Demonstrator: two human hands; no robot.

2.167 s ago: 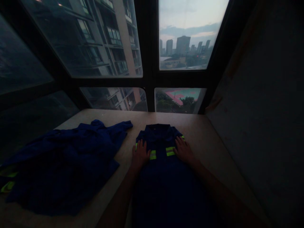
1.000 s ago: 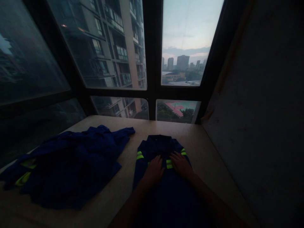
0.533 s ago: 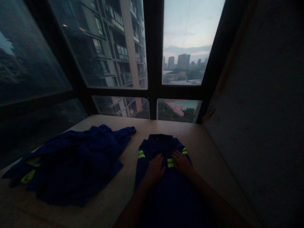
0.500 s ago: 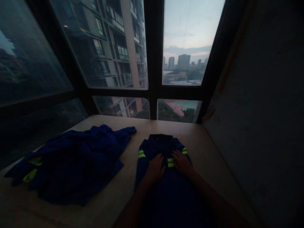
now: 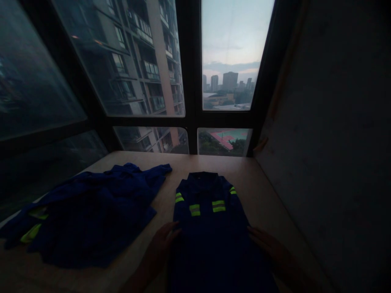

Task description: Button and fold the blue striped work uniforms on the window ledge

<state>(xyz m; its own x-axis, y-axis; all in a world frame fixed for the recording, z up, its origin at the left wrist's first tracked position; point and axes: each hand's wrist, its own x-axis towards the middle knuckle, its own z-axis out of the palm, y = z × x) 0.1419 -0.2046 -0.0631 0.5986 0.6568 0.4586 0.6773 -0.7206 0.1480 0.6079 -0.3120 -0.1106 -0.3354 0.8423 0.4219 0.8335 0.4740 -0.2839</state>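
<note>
A dark blue work jacket (image 5: 210, 240) with a collar and yellow-green reflective strips on chest and sleeves lies flat, front up, collar toward the window. Its lower part is lost in the dark at the bottom. At its left edge rests my left hand (image 5: 163, 240), fingers stretched out and their tips touching the cloth. My right hand (image 5: 265, 240) lies along the right edge, fingers extended and held close to the sleeve side. Neither hand is closed round anything that I can see.
A second blue garment (image 5: 100, 211) with yellow-green strips lies crumpled on the left of the pale wooden surface (image 5: 183, 160). Dark-framed windows (image 5: 192, 120) rise behind and to the left. A grey wall (image 5: 330, 154) bounds the right side.
Both hands have drawn back from the chest strips and spread apart to the jacket's left and right edges. The chest strips now show fully. The view has shifted slightly.
</note>
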